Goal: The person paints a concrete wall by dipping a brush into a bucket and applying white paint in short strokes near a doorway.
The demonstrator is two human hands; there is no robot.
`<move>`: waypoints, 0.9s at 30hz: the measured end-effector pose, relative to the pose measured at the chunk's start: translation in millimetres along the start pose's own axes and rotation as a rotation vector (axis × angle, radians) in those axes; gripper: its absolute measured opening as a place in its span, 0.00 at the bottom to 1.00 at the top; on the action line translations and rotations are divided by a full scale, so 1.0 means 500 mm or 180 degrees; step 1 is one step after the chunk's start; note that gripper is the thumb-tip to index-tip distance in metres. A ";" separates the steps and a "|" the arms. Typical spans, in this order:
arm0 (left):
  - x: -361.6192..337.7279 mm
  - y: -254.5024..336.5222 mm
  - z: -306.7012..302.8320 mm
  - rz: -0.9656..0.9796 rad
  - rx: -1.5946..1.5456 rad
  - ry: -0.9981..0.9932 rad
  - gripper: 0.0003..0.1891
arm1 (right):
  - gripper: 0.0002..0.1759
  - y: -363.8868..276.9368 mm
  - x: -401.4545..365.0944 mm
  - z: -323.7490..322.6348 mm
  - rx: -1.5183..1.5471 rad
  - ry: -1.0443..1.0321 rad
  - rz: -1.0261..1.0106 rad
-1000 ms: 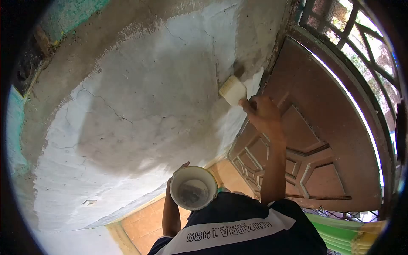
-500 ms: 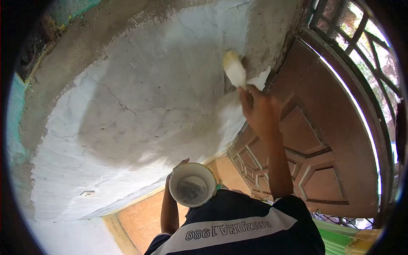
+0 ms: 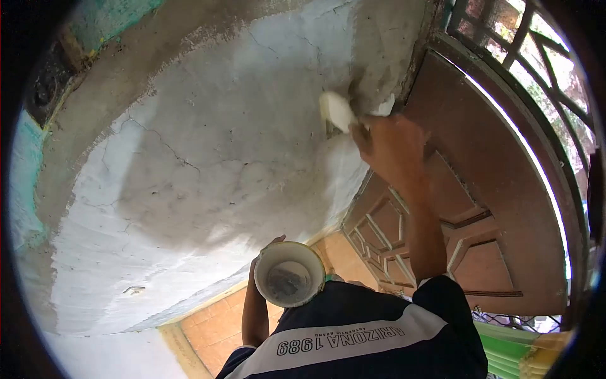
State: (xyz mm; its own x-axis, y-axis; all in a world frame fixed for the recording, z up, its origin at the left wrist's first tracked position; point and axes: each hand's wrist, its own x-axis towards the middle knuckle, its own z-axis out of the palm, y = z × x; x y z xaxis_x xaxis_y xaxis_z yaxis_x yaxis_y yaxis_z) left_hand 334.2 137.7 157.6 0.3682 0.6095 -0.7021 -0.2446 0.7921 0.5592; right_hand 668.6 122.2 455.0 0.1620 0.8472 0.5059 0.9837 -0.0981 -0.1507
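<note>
My right hand (image 3: 396,144) is closed around the handle of a paintbrush (image 3: 339,112), slightly blurred by motion. The wide brush head is coated white and points left against the wall (image 3: 252,126), near the door frame. Down by my chest, my left hand (image 3: 276,240) grips a small pale bucket (image 3: 290,246) from its far left side; only some of its fingers show past the rim. Inside the bucket lies a whitish-grey substance (image 3: 289,281). White coating covers part of the wall, while a large patch in the middle looks greyer, with thin cracks.
A brown panelled door (image 3: 486,183) stands close on the right, below a barred opening (image 3: 530,57). Orange floor tiles (image 3: 214,325) show below. A small white fitting (image 3: 134,290) sits on the wall, and green material (image 3: 511,347) lies at lower right.
My right hand has risen a little and turned, swinging the brush head left and slightly down across the wall. My left hand and the bucket stay almost in place.
</note>
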 end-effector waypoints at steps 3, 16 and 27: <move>-0.006 -0.008 0.004 0.0151 -0.0036 -0.0021 0.13 | 0.13 -0.021 0.010 -0.044 0.0228 0.0747 0.0039; -0.041 -0.037 0.006 0.0634 -0.0419 -0.0568 0.17 | 0.13 0.018 -0.092 0.176 0.0303 -0.0005 0.0174; 0.002 -0.068 -0.053 0.0498 -0.0278 -0.0991 0.24 | 0.11 0.006 0.002 -0.011 -0.0036 0.0288 -0.0081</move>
State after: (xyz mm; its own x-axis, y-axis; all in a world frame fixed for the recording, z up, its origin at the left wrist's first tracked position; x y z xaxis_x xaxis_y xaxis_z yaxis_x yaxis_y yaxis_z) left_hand 319.3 112.2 126.2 0.5726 0.6946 -0.4354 -0.3905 0.6981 0.6001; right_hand 672.0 119.8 459.9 0.1430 0.7988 0.5843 0.9883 -0.0835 -0.1276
